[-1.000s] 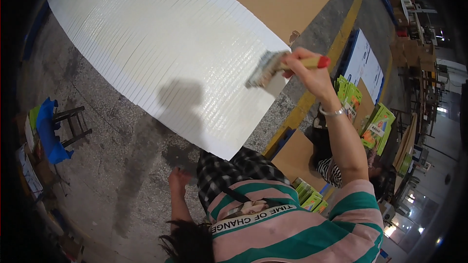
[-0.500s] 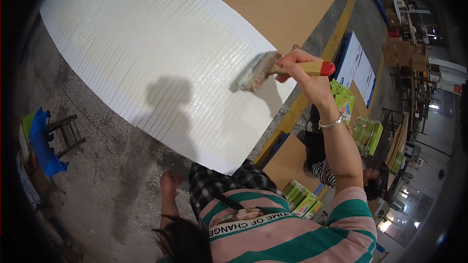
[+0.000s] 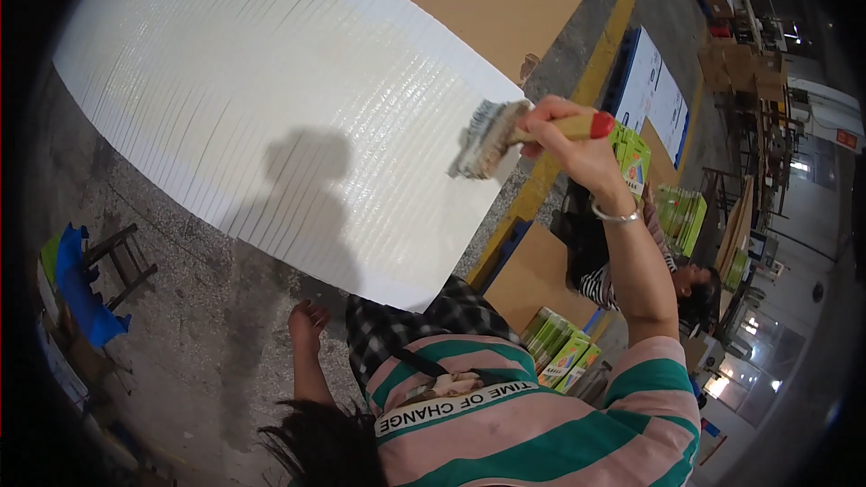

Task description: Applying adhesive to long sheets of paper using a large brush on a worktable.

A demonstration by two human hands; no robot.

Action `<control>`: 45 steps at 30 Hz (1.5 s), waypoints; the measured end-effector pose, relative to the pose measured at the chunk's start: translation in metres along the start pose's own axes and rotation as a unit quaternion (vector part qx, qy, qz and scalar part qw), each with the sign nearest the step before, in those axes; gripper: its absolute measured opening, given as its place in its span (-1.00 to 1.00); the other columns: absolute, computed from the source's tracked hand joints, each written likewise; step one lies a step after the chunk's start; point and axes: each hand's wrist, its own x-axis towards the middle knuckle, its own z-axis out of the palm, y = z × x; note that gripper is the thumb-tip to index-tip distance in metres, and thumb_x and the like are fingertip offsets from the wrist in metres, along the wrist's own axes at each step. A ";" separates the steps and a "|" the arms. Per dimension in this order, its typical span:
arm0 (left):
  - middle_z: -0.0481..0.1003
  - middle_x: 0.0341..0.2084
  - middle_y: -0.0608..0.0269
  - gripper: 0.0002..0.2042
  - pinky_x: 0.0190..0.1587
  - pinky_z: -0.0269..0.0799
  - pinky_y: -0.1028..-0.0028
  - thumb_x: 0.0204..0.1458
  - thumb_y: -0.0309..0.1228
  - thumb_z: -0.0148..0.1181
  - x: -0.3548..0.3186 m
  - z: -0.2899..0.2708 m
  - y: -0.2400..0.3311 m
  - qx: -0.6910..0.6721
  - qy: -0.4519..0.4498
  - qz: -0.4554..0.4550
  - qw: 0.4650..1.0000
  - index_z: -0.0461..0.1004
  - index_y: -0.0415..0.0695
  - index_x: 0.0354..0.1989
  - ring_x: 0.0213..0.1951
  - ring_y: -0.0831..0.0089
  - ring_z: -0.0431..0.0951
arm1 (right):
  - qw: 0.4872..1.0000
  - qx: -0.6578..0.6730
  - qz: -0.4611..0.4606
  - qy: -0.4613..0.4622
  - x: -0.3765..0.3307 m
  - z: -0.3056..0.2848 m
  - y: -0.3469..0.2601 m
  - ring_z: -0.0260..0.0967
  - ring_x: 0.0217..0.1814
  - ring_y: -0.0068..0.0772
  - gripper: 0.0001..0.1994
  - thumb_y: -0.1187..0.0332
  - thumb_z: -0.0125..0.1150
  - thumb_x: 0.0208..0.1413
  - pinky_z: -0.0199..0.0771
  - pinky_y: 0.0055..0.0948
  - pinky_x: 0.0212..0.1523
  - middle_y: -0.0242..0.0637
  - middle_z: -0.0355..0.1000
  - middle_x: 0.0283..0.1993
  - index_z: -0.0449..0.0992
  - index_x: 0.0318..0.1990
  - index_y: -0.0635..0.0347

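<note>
My right hand (image 3: 570, 140) grips a wide paintbrush (image 3: 494, 137) by its wooden handle with a red end. The brush's bristles look wet and whitish, and they lie at the right edge of a long spread of overlapping white sheets (image 3: 298, 81). Wet, shiny streaks cover much of the sheets, which fan out in narrow strips. My left hand (image 3: 308, 320) hangs low beside the near edge of the sheets, above the floor. It holds nothing, and its fingers are loosely bent and a little apart.
Brown board (image 3: 487, 0) lies beyond the sheets. A blue-covered stool (image 3: 86, 284) stands at the left. On the right, green packs (image 3: 559, 356) are stacked near a seated person in a striped sleeve (image 3: 600, 287). A yellow line (image 3: 609, 45) runs along the floor.
My right hand and the brush have shifted slightly right, toward the edge of the sheets. The view has shifted a little too. My left hand still hangs low.
</note>
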 end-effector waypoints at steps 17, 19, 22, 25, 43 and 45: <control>0.34 -0.09 -0.15 -0.35 0.00 0.30 0.05 0.13 0.10 -0.22 -0.032 0.066 -0.010 -0.115 -0.102 0.013 0.988 0.19 -0.36 0.05 -0.07 0.02 0.38 | 0.993 0.049 -0.099 0.046 -0.074 0.018 0.029 0.41 -0.47 -0.56 -0.86 0.43 0.20 0.00 0.41 -0.64 -0.48 -0.33 0.40 -0.42 0.48 -0.46 0.36; 0.26 -0.01 -0.21 -0.18 0.04 0.28 0.05 0.07 0.27 -0.36 -0.063 0.097 -0.002 -0.154 -0.157 0.010 0.975 0.10 -0.38 0.11 -0.01 0.01 0.34 | 0.991 0.049 -0.119 0.030 -0.082 0.028 0.035 0.40 -0.41 -0.53 -0.87 0.43 0.22 -0.03 0.41 -0.57 -0.43 -0.28 0.42 -0.40 0.48 -0.46 0.33; 0.21 0.06 -0.17 -0.14 0.07 0.25 0.07 0.03 0.32 -0.37 -0.096 0.129 -0.002 -0.182 -0.177 0.035 0.966 0.08 -0.37 0.13 0.06 0.04 0.28 | 0.970 -0.041 -0.239 0.020 -0.096 0.042 0.041 0.41 -0.29 -0.36 -0.89 0.43 0.25 -0.09 0.40 -0.43 -0.27 -0.21 0.44 -0.33 0.48 -0.44 0.29; 0.20 0.08 -0.11 -0.13 0.10 0.23 0.09 0.01 0.34 -0.35 -0.115 0.146 -0.006 -0.246 -0.211 0.063 0.944 0.08 -0.34 0.13 0.10 0.06 0.25 | 0.960 -0.060 -0.274 -0.008 -0.110 0.058 0.049 0.42 -0.31 -0.31 -0.88 0.44 0.25 -0.11 0.40 -0.44 -0.27 -0.20 0.44 -0.32 0.48 -0.40 0.27; 0.18 0.00 -0.14 -0.22 0.08 0.27 0.10 0.07 0.25 -0.32 -0.144 0.163 -0.011 -0.282 -0.197 0.192 0.919 0.04 -0.34 0.10 0.07 0.04 0.26 | 0.933 -0.112 -0.323 -0.112 -0.144 0.072 0.055 0.41 -0.30 -0.25 -0.90 0.49 0.16 -0.08 0.39 -0.43 -0.26 -0.15 0.41 -0.30 0.43 -0.37 0.29; 0.17 0.00 -0.15 -0.22 0.08 0.27 0.09 0.07 0.25 -0.32 -0.144 0.161 -0.012 -0.279 -0.207 0.198 0.917 0.04 -0.34 0.10 0.07 0.04 0.26 | 0.930 -0.126 -0.330 -0.102 -0.139 0.076 0.045 0.41 -0.30 -0.25 -0.90 0.48 0.16 -0.07 0.38 -0.44 -0.27 -0.15 0.41 -0.31 0.42 -0.37 0.29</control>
